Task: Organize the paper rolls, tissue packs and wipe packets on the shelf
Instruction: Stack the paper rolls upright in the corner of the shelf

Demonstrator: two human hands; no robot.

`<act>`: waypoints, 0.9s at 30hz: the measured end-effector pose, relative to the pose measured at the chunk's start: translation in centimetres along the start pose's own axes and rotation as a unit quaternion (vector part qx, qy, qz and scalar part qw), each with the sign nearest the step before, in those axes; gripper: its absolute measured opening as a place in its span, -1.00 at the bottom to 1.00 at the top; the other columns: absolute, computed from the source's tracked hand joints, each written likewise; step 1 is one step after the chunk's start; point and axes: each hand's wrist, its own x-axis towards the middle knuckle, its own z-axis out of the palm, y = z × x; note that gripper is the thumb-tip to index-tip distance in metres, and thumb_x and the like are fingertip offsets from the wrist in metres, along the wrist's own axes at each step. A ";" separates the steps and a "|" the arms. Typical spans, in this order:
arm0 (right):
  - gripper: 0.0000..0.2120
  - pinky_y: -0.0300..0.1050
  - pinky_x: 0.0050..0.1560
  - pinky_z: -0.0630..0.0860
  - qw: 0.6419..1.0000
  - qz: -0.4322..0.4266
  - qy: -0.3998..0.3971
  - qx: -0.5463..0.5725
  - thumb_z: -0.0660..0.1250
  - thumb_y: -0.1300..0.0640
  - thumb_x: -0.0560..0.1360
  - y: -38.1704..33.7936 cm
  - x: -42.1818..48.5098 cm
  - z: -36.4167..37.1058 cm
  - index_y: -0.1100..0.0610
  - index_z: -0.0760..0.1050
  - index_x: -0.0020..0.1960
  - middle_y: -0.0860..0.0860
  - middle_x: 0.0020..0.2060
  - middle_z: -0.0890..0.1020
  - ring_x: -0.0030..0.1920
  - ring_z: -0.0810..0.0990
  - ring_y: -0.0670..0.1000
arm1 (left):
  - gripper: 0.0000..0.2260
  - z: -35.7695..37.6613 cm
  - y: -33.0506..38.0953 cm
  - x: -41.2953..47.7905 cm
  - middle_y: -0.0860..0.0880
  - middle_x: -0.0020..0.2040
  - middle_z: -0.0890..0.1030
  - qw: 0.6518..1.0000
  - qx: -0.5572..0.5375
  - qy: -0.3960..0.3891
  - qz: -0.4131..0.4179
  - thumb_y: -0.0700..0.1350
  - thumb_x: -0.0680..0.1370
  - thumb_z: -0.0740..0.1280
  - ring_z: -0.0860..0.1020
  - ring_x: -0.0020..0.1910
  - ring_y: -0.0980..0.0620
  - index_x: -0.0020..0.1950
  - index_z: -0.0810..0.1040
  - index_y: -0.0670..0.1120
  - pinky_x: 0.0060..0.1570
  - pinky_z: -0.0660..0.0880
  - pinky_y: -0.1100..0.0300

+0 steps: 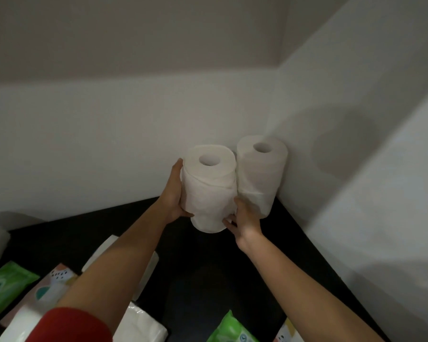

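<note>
As left hand (174, 193) and right hand (245, 218) grasp it, the paper roll (209, 191) sits between.

Dim, even indoor light, no glare. The white walls (109, 144) read as grey, darkening toward the top, and the black shelf (208, 267) shows almost no surface detail. A broad, soft-edged shadow (344, 144) lies on the right wall, just right of the two rolls (260, 174). Focus is soft and slightly grainy throughout. The packs (139, 324) at the lower edge are blurred. Wide-angle distortion slants the wall lines and stretches the forearms (294, 280) toward the frame edges.
</note>
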 end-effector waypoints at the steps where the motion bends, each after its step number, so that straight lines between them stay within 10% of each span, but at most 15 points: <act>1: -0.71 -0.06 0.02 0.55 0.999 0.017 0.004 0.028 0.24 0.08 0.57 0.0 0.1 0.0 0.08 0.44 0.28 0.06 0.14 0.53 0.13 0.52 0.08 | -0.21 0.1 0.1 -0.1 -0.08 0.30 0.51 1.000 -0.004 -0.002 0.000 0.57 0.29 0.07 0.45 0.26 -0.19 0.36 0.44 0.14 0.28 0.31 -0.28; 7: -0.92 -0.18 -0.22 0.50 0.987 0.061 0.016 0.146 0.33 0.29 0.50 -0.4 0.0 -0.4 0.17 0.51 -0.02 0.07 -0.11 0.54 -0.20 0.48 -0.01 | -0.23 0.1 0.6 -1.0 -0.08 0.36 0.44 1.000 0.001 0.001 0.001 0.52 0.38 0.04 0.40 0.31 -0.17 0.44 0.35 0.09 0.31 0.30 -0.26; 17: -0.65 -0.11 0.00 0.45 0.979 -0.017 -0.055 0.197 0.18 0.39 0.53 -1.9 -0.8 -0.5 -0.05 0.48 0.05 -0.03 0.07 0.59 0.09 0.54 0.00 | -0.66 1.2 1.7 -2.0 0.10 0.11 0.44 0.959 0.117 0.127 0.223 0.13 0.63 0.06 0.37 0.18 0.10 0.26 0.46 0.02 0.07 0.26 0.27; 27: -0.63 0.00 0.06 0.50 0.952 -0.076 -0.156 0.252 0.20 0.42 0.48 -3.6 -1.1 -0.3 -0.04 0.47 0.04 0.02 0.05 0.60 0.06 0.58 0.07 | -0.58 0.8 2.9 -2.2 0.00 0.32 0.46 0.880 0.269 0.144 0.365 0.14 0.51 0.30 0.41 0.25 0.07 0.34 0.45 0.04 0.20 0.35 0.19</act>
